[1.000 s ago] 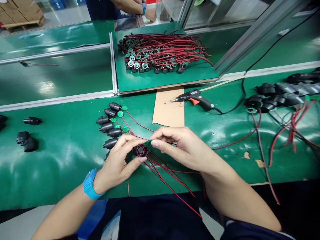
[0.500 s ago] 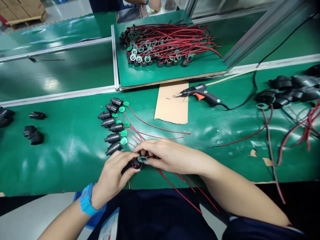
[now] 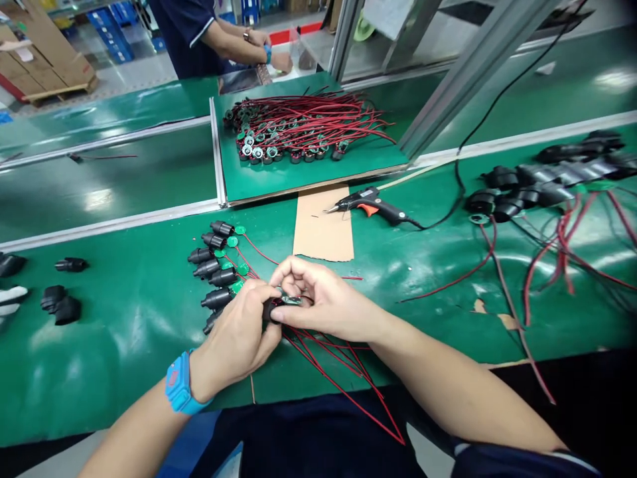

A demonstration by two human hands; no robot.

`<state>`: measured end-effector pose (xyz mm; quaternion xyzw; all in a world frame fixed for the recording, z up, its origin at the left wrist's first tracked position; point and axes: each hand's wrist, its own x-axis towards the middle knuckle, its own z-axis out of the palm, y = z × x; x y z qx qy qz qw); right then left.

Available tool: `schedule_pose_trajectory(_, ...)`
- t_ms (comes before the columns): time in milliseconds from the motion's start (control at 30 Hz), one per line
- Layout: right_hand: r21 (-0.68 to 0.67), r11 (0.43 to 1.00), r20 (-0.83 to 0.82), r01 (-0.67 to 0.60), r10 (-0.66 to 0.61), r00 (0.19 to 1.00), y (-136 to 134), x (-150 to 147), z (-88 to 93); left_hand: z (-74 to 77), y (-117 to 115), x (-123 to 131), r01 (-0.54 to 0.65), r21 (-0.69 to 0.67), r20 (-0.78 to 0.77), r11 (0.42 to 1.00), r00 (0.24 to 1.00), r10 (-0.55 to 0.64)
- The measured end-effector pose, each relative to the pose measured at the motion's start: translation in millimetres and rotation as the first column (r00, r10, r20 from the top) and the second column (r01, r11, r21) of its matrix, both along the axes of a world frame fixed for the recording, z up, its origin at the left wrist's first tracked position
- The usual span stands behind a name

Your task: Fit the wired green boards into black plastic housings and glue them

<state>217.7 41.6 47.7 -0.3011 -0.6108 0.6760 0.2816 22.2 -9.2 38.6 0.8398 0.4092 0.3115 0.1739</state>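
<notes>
My left hand (image 3: pixel 237 326), with a blue band at its wrist, pinches a small round black part (image 3: pixel 269 309) by its side. My right hand (image 3: pixel 326 299) grips a small round circuit board (image 3: pixel 291 300) against that part, its fingertips touching both. Red wires (image 3: pixel 326 355) run out beneath my right hand toward the front edge. Just beyond my hands lies a column of black cylindrical housings (image 3: pixel 206 268), several with green discs (image 3: pixel 231 241) and red wires beside them. My fingers partly cover the joint between part and board.
A black glue gun (image 3: pixel 373 204) lies with its nozzle over a piece of cardboard (image 3: pixel 323 232). Behind it, a raised board (image 3: pixel 279 182) bears many red-wired parts (image 3: pixel 303 126). Black housings (image 3: pixel 522 186) lie right, more housings (image 3: pixel 62 305) left. A co-worker's arm (image 3: pixel 233 43) shows behind.
My hands have drawn closer together, and my right fingers have moved onto the black part. The view has tilted up and shifted right, showing more of the co-worker.
</notes>
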Motion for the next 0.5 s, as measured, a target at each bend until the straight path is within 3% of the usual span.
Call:
schedule_pose_trajectory(200, 0.032, 0.999, 0.050, 0.032, -0.033, 0.998, -2, -8, -5.8, -16.1, -6, -3, -0.015, 0.026, -0.120, 1.000, 0.993, 0.018)
schedule_pose_trajectory(333, -0.030, 0.999, 0.044, 0.015, -0.013, 0.999, -1, -15, -13.0, -24.3, -9, -7, -0.010, 0.052, -0.221, 0.999, 0.975, 0.021)
schedule_pose_trajectory(400, -0.055, 0.998, 0.011, -0.016, 0.017, 1.000, 1, -14, -14.7, -24.6, -9, -10, -0.032, 0.083, -0.168, 0.996, 0.985, 0.046)
schedule_pose_trajectory(500, -0.076, 0.997, -0.021, 0.002, -0.003, 1.000, 4, -9, -12.4, -19.7, -7, -13, -0.184, 0.157, -0.010, 0.970, 0.982, 0.188)
